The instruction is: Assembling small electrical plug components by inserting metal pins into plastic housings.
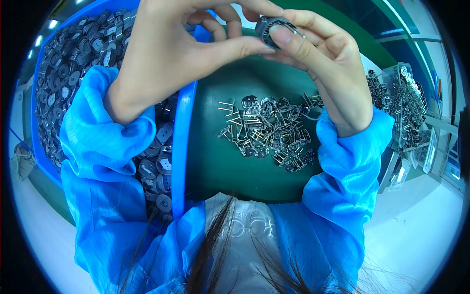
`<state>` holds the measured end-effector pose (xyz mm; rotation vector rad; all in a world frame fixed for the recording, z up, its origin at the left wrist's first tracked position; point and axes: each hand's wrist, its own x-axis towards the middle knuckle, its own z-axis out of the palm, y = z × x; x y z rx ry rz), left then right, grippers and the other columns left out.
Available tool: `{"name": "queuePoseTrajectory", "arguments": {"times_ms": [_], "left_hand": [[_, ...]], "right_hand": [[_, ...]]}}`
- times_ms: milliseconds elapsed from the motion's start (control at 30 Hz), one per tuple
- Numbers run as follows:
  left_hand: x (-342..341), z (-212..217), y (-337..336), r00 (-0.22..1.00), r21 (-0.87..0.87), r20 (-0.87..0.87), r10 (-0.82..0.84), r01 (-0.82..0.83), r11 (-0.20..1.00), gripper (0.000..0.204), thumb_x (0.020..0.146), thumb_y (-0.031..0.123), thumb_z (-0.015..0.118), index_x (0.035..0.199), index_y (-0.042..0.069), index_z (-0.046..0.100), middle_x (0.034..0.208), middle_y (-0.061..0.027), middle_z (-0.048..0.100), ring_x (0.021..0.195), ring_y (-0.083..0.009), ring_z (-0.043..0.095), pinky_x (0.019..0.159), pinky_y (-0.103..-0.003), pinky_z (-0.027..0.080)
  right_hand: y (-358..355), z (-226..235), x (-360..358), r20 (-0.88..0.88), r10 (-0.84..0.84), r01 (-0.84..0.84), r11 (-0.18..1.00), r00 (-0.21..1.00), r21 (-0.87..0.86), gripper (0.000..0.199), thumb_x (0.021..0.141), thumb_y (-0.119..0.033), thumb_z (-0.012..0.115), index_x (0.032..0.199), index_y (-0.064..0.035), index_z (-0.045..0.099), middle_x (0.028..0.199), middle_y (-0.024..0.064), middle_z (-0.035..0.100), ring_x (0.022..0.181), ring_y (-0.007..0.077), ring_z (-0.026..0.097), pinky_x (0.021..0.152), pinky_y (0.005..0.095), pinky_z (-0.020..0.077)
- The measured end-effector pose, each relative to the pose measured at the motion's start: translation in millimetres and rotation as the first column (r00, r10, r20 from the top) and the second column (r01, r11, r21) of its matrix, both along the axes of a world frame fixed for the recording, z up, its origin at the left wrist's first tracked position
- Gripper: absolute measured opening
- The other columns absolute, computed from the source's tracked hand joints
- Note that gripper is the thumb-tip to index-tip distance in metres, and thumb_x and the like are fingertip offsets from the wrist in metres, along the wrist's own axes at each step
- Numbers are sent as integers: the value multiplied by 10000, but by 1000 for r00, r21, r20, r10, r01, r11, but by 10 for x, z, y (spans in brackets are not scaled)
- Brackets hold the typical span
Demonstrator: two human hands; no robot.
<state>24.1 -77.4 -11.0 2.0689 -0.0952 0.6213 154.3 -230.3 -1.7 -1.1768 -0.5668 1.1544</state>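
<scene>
Near the top of the view, both hands meet at a small dark round plastic housing [264, 30] with thin metal pins sticking out to the right. My left hand [181, 59] pinches its left side between thumb and forefinger. From the other side my right hand [325, 54] grips it, the thumb pressed over its open face. What sits inside the housing is mostly covered by that thumb. Below the hands, on a green mat [210, 166], lies a loose pile of small round circuit boards [267, 130] with long metal pins.
A large blue bin [182, 142] at the left holds many dark round housings [73, 78], some with white inner parts. At the right stands a clear plastic tray [405, 73] heaped with more pinned boards [404, 105]. My blue sleeves pass on either side of the pile.
</scene>
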Motion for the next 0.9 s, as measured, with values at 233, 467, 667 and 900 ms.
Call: {"name": "queuePoseTrajectory", "arguments": {"times_ms": [233, 467, 667, 900], "left_hand": [[-12, 84, -33, 997, 314, 82, -8, -19, 949, 255, 697, 22, 780, 933, -3, 688, 865, -97, 614, 583, -99, 580, 465, -222, 457], [43, -138, -53, 951, 331, 308, 25, -132, 934, 248, 673, 41, 796, 895, -2, 694, 807, -97, 637, 563, -121, 575, 457, -224, 450], [51, 134, 1, 931, 531, 131, 342, -357, 769, 257, 671, 29, 775, 881, 4, 628, 807, -106, 623, 694, -167, 606, 556, -250, 458], [-626, -467, 1444, 436, 967, -238, 868, 28, 251, 580, 850, 364, 605, 1287, 38, 407, 1066, -236, 574, 994, -394, 561, 839, -452, 450]], "right_hand": [[-68, -163, 91, 331, 112, -131, 991, 937, 34, 242, 875, -108, 629, 1080, 5, 569, 1016, 78, 634, 925, 122, 609, 836, 256, 485], [-91, -255, 14, 382, -12, -36, 992, 924, 119, 196, 877, -74, 621, 1040, 21, 567, 978, 86, 637, 869, 111, 614, 801, 235, 486], [146, -258, 391, 618, -7, 110, 985, 786, -130, 137, 804, -34, 692, 913, 28, 638, 803, 55, 668, 742, 64, 607, 661, 171, 474], [241, -589, 1597, 779, 91, 343, 862, 620, -373, 238, 851, -173, 652, 1034, -21, 650, 823, 24, 656, 698, 99, 565, 631, 232, 460]]}}
